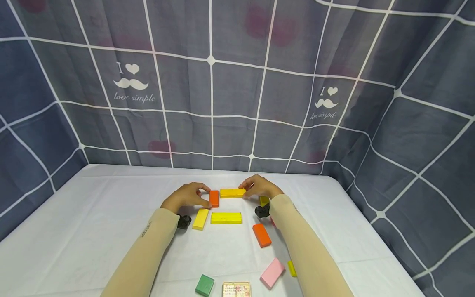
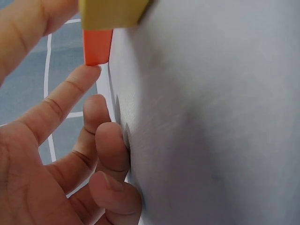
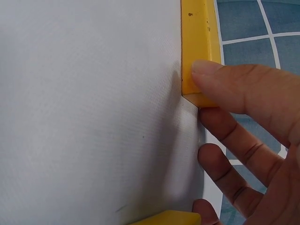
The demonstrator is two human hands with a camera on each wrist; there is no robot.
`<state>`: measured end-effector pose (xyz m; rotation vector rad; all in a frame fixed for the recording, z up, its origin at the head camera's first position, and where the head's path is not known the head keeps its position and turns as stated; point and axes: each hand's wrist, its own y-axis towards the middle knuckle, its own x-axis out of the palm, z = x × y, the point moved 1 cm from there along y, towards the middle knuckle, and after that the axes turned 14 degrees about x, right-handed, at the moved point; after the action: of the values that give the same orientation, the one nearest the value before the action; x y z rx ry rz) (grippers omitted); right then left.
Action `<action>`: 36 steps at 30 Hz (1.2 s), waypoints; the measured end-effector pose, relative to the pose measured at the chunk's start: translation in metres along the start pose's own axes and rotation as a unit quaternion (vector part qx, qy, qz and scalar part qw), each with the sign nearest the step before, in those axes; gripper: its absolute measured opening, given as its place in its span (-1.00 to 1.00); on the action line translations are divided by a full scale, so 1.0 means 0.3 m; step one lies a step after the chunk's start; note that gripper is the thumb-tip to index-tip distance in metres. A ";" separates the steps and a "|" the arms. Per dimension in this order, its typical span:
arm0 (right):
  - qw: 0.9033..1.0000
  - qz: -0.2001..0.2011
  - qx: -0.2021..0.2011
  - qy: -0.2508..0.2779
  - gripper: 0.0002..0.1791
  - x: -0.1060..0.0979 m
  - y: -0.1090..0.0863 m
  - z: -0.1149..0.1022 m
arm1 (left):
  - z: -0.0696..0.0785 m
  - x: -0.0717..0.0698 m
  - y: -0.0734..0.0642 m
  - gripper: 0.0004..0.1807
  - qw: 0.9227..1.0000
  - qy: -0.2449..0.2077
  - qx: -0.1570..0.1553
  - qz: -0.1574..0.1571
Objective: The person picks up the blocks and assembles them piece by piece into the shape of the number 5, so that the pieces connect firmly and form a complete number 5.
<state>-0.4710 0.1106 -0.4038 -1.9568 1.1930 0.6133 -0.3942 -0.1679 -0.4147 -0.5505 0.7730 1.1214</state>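
Observation:
My left hand (image 1: 189,194) pinches a short orange-red block (image 1: 214,199) between thumb and index finger. In the left wrist view the index fingertip meets the end of this orange-red block (image 2: 97,47), and the other fingers are loosely bent by the white surface. To its right lies a long amber-yellow block (image 1: 231,193). My right hand (image 1: 259,186) grips that block's right end; in the right wrist view the thumb lies on the amber-yellow block (image 3: 196,51) and the index finger touches its end. A narrow gap separates the two blocks.
Closer in are a light-yellow block (image 1: 201,219), a long bright-yellow block (image 1: 226,218) and an orange block (image 1: 262,235). Another yellow block (image 1: 264,201) is partly behind the right hand. Pink (image 1: 272,273), green (image 1: 205,285), small yellow (image 1: 292,268) and patterned blocks (image 1: 236,289) lie nearest.

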 end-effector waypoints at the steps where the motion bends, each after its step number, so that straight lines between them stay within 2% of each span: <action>1: 1.000 0.000 0.002 0.001 -0.63 0.000 -0.001 -0.001 | 0.001 0.000 -0.001 -0.33 1.000 -0.001 0.000 0.000; 11: 1.000 0.003 0.009 0.009 -0.64 0.006 -0.001 -0.001 | 0.014 0.000 -0.010 -0.33 1.000 -0.003 0.001 -0.005; 23: 1.000 0.007 0.001 0.008 -0.65 0.006 0.008 0.006 | 0.005 0.003 -0.004 -0.31 1.000 -0.001 0.000 -0.003; 30: 1.000 0.005 -0.015 0.012 -0.63 0.004 0.013 0.006 | 0.016 -0.005 -0.010 -0.32 1.000 -0.002 0.011 0.000; 36: 1.000 0.003 -0.010 0.013 -0.63 0.005 0.014 0.009 | 0.017 -0.004 -0.014 -0.32 1.000 -0.008 0.004 0.001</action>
<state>-0.4740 0.1107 -0.4080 -1.9832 1.2137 0.6074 -0.3891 -0.1661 -0.4106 -0.5344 0.7636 1.1229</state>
